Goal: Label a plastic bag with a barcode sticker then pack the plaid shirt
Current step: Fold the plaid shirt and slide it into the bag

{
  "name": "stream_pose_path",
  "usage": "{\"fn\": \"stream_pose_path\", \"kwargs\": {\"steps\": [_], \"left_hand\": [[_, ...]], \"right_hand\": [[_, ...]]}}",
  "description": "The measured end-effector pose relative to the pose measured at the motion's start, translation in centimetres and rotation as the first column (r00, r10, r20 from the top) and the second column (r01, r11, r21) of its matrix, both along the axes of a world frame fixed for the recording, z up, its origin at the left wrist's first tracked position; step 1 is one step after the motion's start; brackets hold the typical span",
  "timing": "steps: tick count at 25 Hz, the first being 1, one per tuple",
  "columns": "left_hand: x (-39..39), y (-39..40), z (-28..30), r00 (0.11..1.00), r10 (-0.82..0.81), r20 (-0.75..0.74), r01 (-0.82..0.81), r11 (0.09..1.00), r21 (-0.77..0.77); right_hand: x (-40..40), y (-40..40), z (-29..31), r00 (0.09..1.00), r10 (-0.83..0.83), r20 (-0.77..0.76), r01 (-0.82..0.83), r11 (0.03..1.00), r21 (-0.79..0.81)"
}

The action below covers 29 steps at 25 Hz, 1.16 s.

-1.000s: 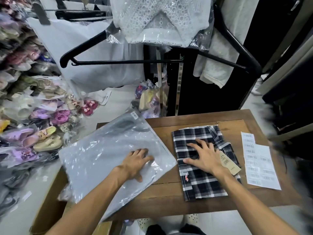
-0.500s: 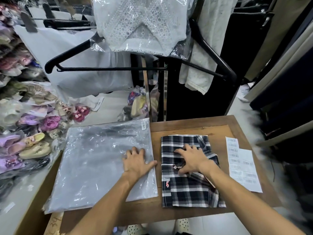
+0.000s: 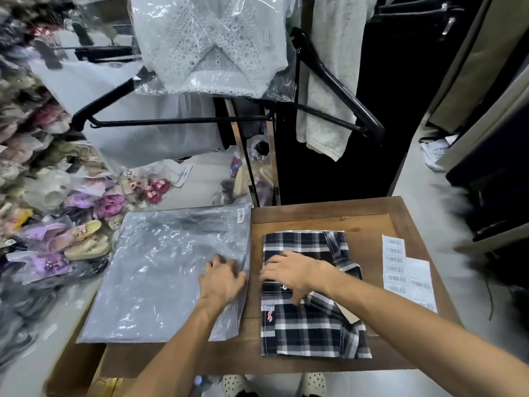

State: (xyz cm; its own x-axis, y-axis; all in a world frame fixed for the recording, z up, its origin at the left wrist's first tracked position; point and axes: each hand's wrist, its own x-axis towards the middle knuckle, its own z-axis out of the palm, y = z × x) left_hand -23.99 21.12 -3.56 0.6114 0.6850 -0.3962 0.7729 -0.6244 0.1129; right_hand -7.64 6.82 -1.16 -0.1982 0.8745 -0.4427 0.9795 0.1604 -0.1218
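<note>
A clear plastic bag (image 3: 160,270) lies flat on the left half of the wooden table (image 3: 369,213), with a small barcode sticker (image 3: 241,215) on its far right corner. My left hand (image 3: 221,279) presses flat on the bag's right edge, fingers slightly spread. The folded black-and-white plaid shirt (image 3: 309,328) lies to the right of the bag, a beige tag showing under my wrist. My right hand (image 3: 292,272) rests on the shirt's left edge, fingers curled at the fold. Sheets of barcode stickers (image 3: 406,276) lie at the table's right edge.
A black hanger (image 3: 177,120) and a bagged white lace garment (image 3: 211,47) hang just beyond the table. Bagged shoes (image 3: 86,236) are piled on the left. A cardboard box (image 3: 71,365) stands below the table's left corner. Dark clothing hangs at right.
The bag has been turned square to the table and slid left of the shirt. My right hand has shifted to the shirt's left edge. My left hand stays on the bag.
</note>
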Motion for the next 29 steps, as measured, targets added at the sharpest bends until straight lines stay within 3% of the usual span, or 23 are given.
{"fn": "stream_pose_path", "kwargs": {"steps": [4,9,13,15,20,23,27,29], "left_hand": [[-0.8,-0.4,-0.1,0.989,0.141,0.032,-0.142,0.990,0.025],[-0.6,1.4,-0.2,0.998,0.057,0.023,-0.057,0.998,0.017],[-0.3,2.1,0.1,0.999,-0.047,0.004,0.046,0.998,0.035],[-0.5,2.5,0.4,0.995,-0.094,0.030,0.094,0.995,0.025],[-1.8,4.2,0.8,0.964,-0.132,0.232,0.138,0.990,-0.012],[-2.8,5.0,0.8,0.936,-0.144,0.321,0.160,0.987,-0.026],[-3.7,5.3,0.9,0.908,-0.139,0.395,0.175,0.983,-0.055],[-3.8,5.2,1.0,0.894,-0.100,0.436,0.157,0.983,-0.098]], "right_hand": [[-0.9,1.6,0.0,0.993,0.115,0.009,-0.115,0.993,0.034],[-2.1,3.9,-0.1,0.964,0.245,0.107,-0.236,0.967,-0.093],[-1.9,4.7,0.9,0.994,0.109,0.014,-0.104,0.976,-0.193],[-1.3,5.0,1.7,0.997,-0.033,-0.067,0.022,0.988,-0.153],[0.6,5.1,3.9,0.896,-0.362,-0.256,0.345,0.932,-0.110],[0.8,4.4,5.0,0.861,-0.399,-0.314,0.382,0.917,-0.119],[0.6,3.8,6.2,0.937,-0.309,-0.162,0.284,0.946,-0.158],[0.6,3.5,6.2,0.930,-0.303,-0.210,0.285,0.952,-0.113]]}}
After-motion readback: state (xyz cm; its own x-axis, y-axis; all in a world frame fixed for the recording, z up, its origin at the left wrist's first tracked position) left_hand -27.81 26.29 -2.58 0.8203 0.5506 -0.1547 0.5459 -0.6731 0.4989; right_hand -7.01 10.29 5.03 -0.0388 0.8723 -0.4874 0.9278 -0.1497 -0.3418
